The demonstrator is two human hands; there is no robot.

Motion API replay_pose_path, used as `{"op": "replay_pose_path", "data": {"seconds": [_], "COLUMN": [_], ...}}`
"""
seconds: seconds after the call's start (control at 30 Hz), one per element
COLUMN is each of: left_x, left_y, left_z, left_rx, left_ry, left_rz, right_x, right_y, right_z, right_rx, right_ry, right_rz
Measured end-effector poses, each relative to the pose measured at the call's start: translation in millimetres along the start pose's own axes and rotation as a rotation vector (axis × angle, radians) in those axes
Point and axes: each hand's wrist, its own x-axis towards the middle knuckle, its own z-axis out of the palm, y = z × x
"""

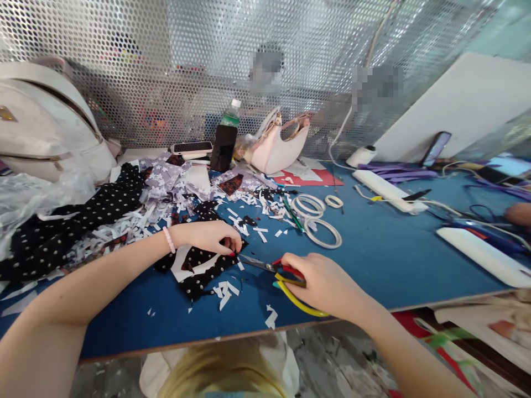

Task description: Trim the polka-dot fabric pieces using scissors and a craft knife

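Black, white-dotted fabric piece [203,283] lies just left of the metal scissors with red and yellow handles [270,267], whose long axis points toward it. Left hand [218,237], nearer the fabric, seems to pinch its edge, fingers curled; right hand [323,279] wraps the handles, blade gap unclear. Small white scraps [225,293] front-left of scissors; pale round rings [329,245] behind-right, out of the way.

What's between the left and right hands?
The scissors, held in the right hand; in the head view their blades point toward the left hand, at the dotted black fabric.
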Motion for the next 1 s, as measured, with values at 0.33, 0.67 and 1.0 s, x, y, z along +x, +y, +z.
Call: {"op": "replay_pose_path", "data": {"seconds": [0.33, 0.67, 1.0], "left_x": [-1, -2, -5], "left_y": [5, 5, -12], "left_z": [0, 1, 10], "left_rx": [0.085, 0.190, 0.610], "left_ry": [-0.041, -0.001, 0.113], "left_rz": [0.052, 0.114, 0.261], "right_x": [-23, -34, -34], "right_y": [-18, -31, -24], "right_z": [9, 12, 14], "right_rx": [0.031, 0.107, 0.132], "right_ry": [-0.059, -0.080, -0.022], "right_rz": [0.126, 0.157, 0.176]}}
